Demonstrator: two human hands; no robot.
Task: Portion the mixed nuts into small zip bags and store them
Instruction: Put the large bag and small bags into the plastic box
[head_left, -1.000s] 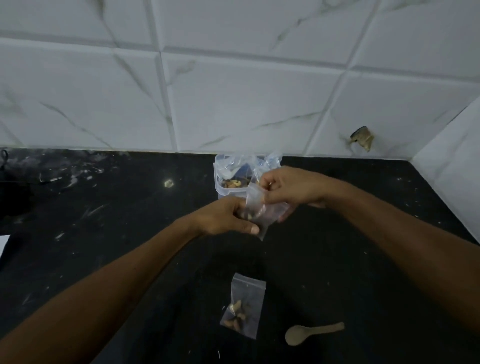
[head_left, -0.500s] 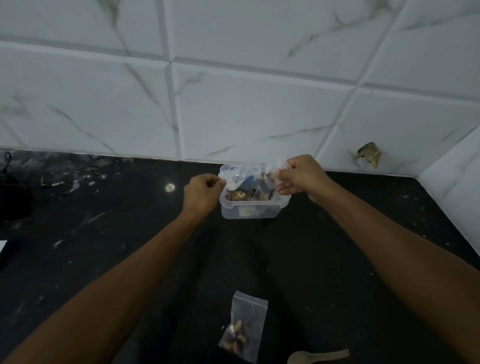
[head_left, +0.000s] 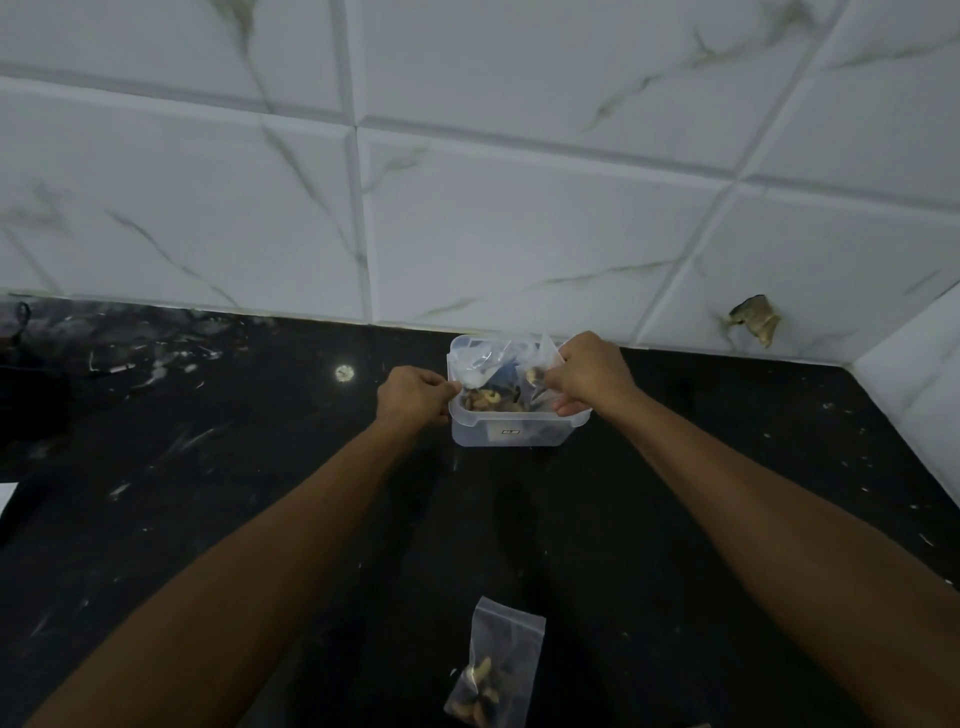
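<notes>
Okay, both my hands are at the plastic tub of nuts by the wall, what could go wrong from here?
1. The bags bunch above the clear tub; your right hand pinches one there, and a loose grip could spill nuts.
2. Your left hand grips the tub's rim, so a tug might tip it.
3. The filled zip bag lies near your forearms.

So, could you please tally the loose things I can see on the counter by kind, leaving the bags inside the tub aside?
Plastic tub: 1
Zip bag of nuts lying on the counter: 1
Total: 2
The bags stuffed in the tub overlap too much to count. The left hand and right hand are both at the tub, each pinching a bag.
</notes>
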